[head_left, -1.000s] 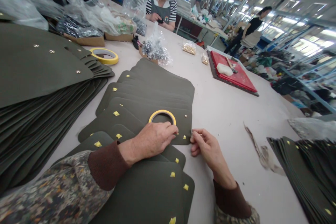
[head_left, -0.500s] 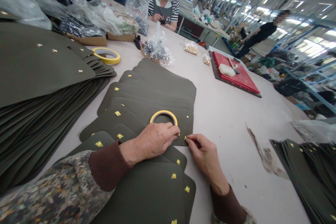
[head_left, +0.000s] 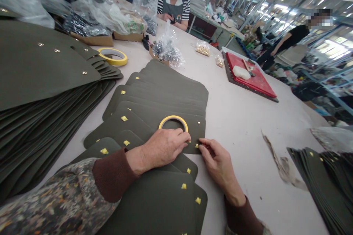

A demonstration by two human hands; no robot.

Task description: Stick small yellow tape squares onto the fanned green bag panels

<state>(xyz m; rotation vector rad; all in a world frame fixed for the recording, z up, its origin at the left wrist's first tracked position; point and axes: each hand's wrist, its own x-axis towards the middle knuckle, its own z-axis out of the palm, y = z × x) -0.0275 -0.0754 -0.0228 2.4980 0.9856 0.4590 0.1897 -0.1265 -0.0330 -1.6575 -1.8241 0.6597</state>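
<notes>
Dark olive leather panels (head_left: 165,95) lie overlapped in a row before me, each with small yellow tape squares (head_left: 124,118) near its corners. A roll of yellow tape (head_left: 173,122) rests on the nearest uncovered panel. My left hand (head_left: 161,147) lies flat on that panel just below the roll, fingertips at its lower right corner. My right hand (head_left: 216,161) pinches at a small yellow tape piece (head_left: 196,145) on the same corner, thumb and forefinger together.
A tall stack of olive panels (head_left: 41,91) fills the left, with a second tape roll (head_left: 112,56) beside it. Plastic bags of hardware (head_left: 167,49) sit behind. A red tray (head_left: 252,77) lies to the right, more panels (head_left: 328,180) at far right. A person sits across the table.
My right hand moved left from the bare table to the panel's corner and now presses a yellow tape piece there. My left hand stayed on the panel.
</notes>
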